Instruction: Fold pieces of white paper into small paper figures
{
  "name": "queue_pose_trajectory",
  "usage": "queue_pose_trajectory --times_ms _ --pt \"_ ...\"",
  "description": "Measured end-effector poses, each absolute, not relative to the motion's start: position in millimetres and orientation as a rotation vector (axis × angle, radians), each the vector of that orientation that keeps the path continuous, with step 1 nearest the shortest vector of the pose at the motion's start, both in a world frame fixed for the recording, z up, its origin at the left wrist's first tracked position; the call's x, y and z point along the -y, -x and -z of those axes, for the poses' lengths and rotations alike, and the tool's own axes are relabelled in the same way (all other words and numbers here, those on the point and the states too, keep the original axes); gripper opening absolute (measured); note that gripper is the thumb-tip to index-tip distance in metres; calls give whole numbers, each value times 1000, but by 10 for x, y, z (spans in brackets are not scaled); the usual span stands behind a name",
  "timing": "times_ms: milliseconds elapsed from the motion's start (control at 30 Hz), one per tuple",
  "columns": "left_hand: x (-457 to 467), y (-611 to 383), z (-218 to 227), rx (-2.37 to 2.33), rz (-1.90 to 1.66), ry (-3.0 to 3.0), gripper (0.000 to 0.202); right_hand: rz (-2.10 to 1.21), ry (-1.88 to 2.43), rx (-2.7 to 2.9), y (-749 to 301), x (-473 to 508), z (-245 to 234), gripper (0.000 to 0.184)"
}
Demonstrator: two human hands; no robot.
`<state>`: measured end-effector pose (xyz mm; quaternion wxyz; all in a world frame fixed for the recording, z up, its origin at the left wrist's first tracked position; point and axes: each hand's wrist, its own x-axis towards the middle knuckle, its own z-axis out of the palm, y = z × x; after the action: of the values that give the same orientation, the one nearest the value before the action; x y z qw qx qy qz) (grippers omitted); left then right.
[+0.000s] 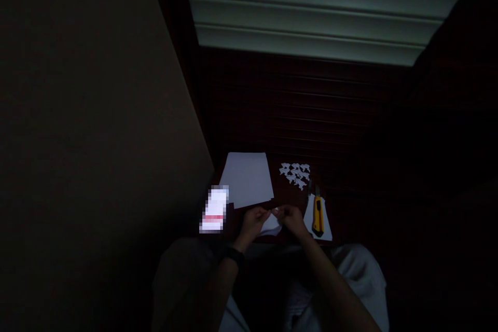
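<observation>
My left hand (253,219) and my right hand (291,218) meet close together above the near edge of a small dark table. Their fingertips are pinched at the top of a white piece of paper (271,225), whose lower edge bends in a curve. Darkness hides the exact fold and fingertips. Right of my right hand, a yellow and black utility knife (318,217) lies on smaller white paper pieces (328,229). Beyond the hands is a stack of white sheets (248,179). Several small jagged white paper shapes (295,172) lie in a cluster at the far right.
At the table's left edge a lit phone screen (213,210) shows, blurred out. A pale wall (116,114) rises close on the left. Behind the table stands a dark slatted panel (291,93) with lighter slats (311,26) above. My knees (361,275) are under the near side.
</observation>
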<state>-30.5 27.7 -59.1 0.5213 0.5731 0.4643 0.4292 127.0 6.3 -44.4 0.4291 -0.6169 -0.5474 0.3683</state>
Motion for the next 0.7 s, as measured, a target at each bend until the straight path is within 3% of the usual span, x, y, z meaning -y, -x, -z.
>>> queue_pose_trajectory --times_ms 433,700 --pt "-237 300 455 -1124 -1102 -1242 32 -1237 1388 1182 -1366 -63 470 29" --pt "-235 317 452 -1081 -961 -1276 33 -1340 1322 1243 -1400 -40 441 28"
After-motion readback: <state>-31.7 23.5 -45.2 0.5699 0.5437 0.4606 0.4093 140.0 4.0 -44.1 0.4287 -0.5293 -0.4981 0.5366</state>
